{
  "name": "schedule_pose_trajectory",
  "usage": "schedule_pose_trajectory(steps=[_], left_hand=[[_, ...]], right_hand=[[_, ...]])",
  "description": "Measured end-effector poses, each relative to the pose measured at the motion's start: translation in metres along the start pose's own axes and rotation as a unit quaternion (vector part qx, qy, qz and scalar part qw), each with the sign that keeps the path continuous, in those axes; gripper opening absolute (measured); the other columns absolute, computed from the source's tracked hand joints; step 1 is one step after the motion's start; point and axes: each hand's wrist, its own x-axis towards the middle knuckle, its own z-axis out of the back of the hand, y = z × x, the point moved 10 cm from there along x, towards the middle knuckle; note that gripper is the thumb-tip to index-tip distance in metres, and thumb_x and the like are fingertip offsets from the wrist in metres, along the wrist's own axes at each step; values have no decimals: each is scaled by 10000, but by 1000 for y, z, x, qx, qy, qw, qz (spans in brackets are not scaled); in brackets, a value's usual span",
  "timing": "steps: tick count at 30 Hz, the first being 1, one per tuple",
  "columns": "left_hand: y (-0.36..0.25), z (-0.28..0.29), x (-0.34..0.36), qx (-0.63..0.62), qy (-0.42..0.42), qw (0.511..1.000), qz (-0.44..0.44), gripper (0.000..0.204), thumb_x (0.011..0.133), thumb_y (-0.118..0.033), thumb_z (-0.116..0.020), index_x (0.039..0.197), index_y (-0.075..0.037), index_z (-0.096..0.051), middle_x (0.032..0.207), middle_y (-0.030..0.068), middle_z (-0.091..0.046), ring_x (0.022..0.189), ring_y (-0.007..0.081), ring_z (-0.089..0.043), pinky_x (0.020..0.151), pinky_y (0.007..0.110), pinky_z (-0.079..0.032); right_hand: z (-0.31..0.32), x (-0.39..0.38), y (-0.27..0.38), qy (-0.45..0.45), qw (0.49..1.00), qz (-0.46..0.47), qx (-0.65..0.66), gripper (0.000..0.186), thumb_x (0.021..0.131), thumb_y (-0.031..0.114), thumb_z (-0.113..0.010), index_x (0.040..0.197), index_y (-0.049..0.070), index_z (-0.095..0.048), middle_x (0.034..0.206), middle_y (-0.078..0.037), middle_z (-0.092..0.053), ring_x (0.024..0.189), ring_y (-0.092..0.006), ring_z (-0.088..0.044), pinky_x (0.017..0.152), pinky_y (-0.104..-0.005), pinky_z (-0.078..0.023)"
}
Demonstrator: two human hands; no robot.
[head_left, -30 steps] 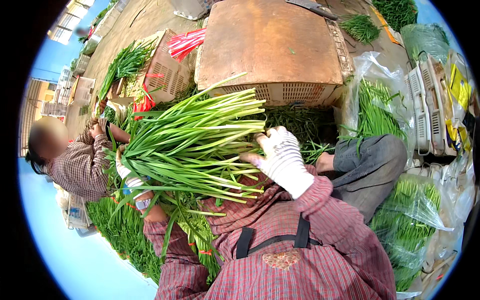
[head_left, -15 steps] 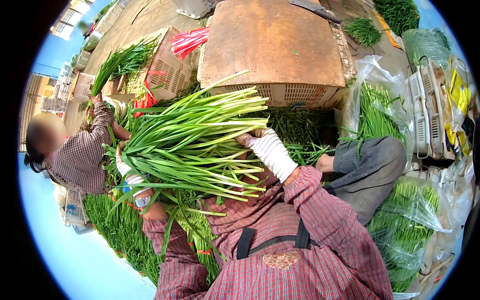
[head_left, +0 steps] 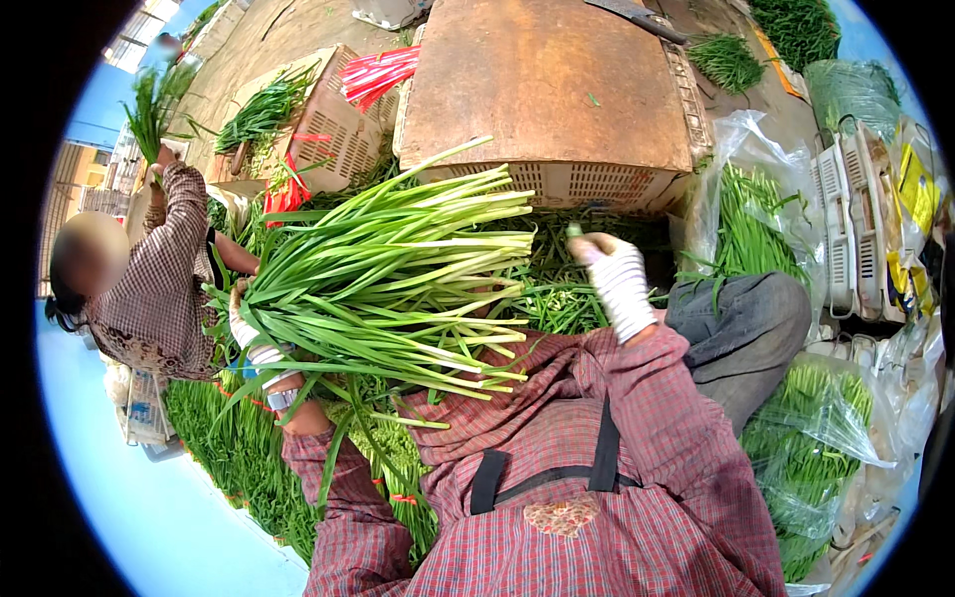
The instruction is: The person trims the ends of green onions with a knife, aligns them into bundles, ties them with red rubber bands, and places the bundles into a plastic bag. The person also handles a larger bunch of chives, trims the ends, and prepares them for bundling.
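A large bunch of green stalks (head_left: pixel 398 269) is held above the lap, between the two hands. It is clamped by the left grip (head_left: pixel 251 336) at its leafy end; the gloved fingers are partly hidden by leaves. The pale stalk ends are fanned toward the right, and loose leaves are hung down across the left sleeve (head_left: pixel 343 497), past a wristwatch (head_left: pixel 282 400).

The right grip (head_left: pixel 615 282) is seen just to the right of the stalk ends, apart from the bunch. Its fingers are curled, and a small green bit (head_left: pixel 574 230) is shown at their tips; because of blur, it cannot be told whether the fingers are closed on it.

Below the right grip, a heap of loose leaves (head_left: pixel 562 306) is spread. Beyond the bunch, a table (head_left: pixel 547 90) is formed by a brown board set on a crate (head_left: pixel 597 187); a knife (head_left: pixel 637 20) is laid at its far right corner. At its left, red-and-white strips (head_left: pixel 380 75) are bundled. On the right, more greens are contained in a clear plastic bag (head_left: pixel 734 131). At the left, another bunch (head_left: pixel 149 111) is held up by a co-worker (head_left: pixel 159 308).
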Motion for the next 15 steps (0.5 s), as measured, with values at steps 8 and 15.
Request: schedule_pose_trajectory(steps=[8,15], left_hand=[[-13,-19,-26,62,-6,996,-57,203,959,-215,-560,938,-56,-683,938,104,-709,866,246,-667,855,392,-554],[-4,-8,-3,26,19,999,-26,199,949,-198,-563,937,-33,-674,954,108,-710,870,242,-666,896,385,-539]], right_hand=[[-4,-17,80,99,988,101,60,585,848,400,-712,1271,11,-599,1175,-204,-663,1062,-259,-648,911,-359,-500],[-19,-4,87,97,985,59,132,289,884,257,-703,1020,3,-720,927,-99,-735,829,-147,-649,791,-305,-510]])
